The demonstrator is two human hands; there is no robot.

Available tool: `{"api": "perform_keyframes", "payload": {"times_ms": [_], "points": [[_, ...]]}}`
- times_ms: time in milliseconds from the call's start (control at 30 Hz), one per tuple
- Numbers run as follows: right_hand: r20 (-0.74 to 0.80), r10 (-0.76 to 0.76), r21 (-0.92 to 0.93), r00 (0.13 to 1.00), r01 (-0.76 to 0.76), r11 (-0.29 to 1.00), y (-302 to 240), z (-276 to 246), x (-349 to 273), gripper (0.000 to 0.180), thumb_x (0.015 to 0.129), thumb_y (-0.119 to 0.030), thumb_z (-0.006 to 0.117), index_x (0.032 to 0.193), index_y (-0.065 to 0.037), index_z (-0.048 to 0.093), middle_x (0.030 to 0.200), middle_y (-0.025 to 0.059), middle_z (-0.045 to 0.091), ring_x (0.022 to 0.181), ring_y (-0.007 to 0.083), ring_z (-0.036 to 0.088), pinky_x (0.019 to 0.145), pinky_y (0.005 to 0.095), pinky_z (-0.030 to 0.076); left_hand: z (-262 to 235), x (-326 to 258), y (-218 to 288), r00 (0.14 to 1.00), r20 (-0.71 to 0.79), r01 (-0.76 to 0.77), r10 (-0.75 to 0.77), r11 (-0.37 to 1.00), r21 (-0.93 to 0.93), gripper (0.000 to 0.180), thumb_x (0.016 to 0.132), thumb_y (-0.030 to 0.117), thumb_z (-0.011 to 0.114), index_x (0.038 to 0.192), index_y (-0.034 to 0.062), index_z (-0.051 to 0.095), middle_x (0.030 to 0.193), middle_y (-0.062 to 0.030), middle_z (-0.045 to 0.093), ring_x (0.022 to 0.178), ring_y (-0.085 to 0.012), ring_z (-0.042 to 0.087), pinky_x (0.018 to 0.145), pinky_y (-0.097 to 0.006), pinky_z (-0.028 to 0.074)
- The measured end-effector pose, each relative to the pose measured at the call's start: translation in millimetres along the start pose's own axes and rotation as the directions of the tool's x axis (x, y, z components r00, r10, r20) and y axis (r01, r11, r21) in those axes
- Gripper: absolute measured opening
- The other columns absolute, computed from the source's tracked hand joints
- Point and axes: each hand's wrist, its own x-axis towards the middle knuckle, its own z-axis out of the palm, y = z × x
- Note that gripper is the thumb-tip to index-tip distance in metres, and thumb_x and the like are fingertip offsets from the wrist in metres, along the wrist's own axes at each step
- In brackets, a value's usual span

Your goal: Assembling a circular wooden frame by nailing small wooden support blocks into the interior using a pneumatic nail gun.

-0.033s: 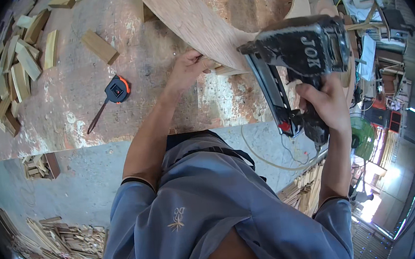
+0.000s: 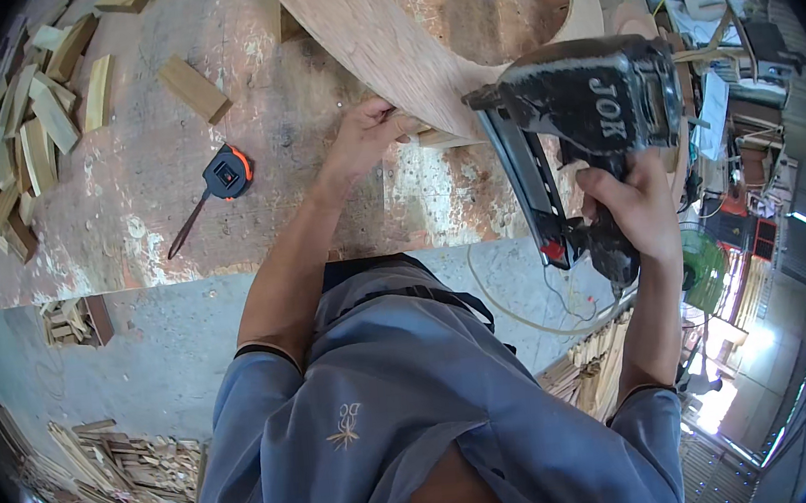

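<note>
My right hand (image 2: 629, 201) is wrapped round the handle of a black nail gun (image 2: 567, 90), its nose over the edge of a curved wooden board (image 2: 393, 44). My left hand (image 2: 359, 144) is closed at the near edge of this board. Its thumb and fingers pinch a small wooden block (image 2: 403, 123), partly hidden by the fingers. Another pale wood piece (image 2: 441, 138) shows under the board's edge beside the fingertips. Where the gun's tip meets the board, I cannot tell whether they touch.
On the worn workbench (image 2: 293, 214) lie a black and orange tape measure (image 2: 228, 174) and a loose wood block (image 2: 194, 89). Several wood offcuts (image 2: 36, 151) are heaped at the left. An air hose (image 2: 516, 313) curves below the bench edge. A green fan (image 2: 706, 269) stands at the right.
The nail gun and my right hand have shifted very slightly toward me. My left hand stays in place.
</note>
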Motion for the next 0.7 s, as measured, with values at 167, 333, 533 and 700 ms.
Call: {"api": "perform_keyframes", "payload": {"times_ms": [167,333,533,700], "points": [[0.024,0.063,-0.068,0.998,-0.061,0.996,-11.0,2.4,-8.0,0.011,0.079,-0.006,0.067,0.083,0.003,0.062,0.060,0.0030,0.060,0.050,0.0088,0.056,0.045,0.0218,0.043,1.9,2.5,-8.5,1.000,-0.007,-0.026,0.025,0.991,-0.129,0.024,0.087,0.006,0.065,0.111,0.0022,0.064,0.100,-0.0031,0.068,0.083,-0.0089,0.061,0.068,-0.024,0.051],[0.055,0.044,-0.069,0.998,-0.040,0.997,-10.9,7.6,-7.0,0.012,0.079,-0.005,0.067,0.086,0.004,0.063,0.062,0.0023,0.060,0.050,0.0081,0.056,0.047,0.0219,0.044,-1.4,6.8,-11.4,1.000,0.016,-0.012,0.015,0.985,-0.172,0.024,0.087,0.004,0.065,0.110,0.0002,0.064,0.099,-0.0045,0.068,0.082,-0.0097,0.061,0.068,-0.024,0.051],[0.070,0.040,-0.074,0.997,-0.035,0.997,-19.3,13.9,-6.6,0.013,0.079,-0.004,0.066,0.089,0.004,0.062,0.064,0.0016,0.059,0.052,0.0075,0.055,0.048,0.0219,0.044,1.6,7.5,-11.8,0.998,0.036,-0.037,0.045,0.982,-0.184,0.023,0.086,0.002,0.064,0.109,-0.0015,0.065,0.097,-0.0063,0.068,0.080,-0.0108,0.062,0.067,-0.024,0.051],[0.109,0.048,-0.104,0.993,-0.037,0.994,-22.6,18.8,-2.0,0.013,0.080,-0.004,0.064,0.090,0.003,0.061,0.064,0.0022,0.059,0.053,0.0077,0.055,0.048,0.0225,0.043,5.2,5.7,-3.7,1.000,0.000,0.006,-0.006,0.991,-0.135,0.023,0.086,0.002,0.064,0.109,-0.0027,0.064,0.097,-0.0067,0.068,0.079,-0.0113,0.062,0.068,-0.024,0.051]]}}
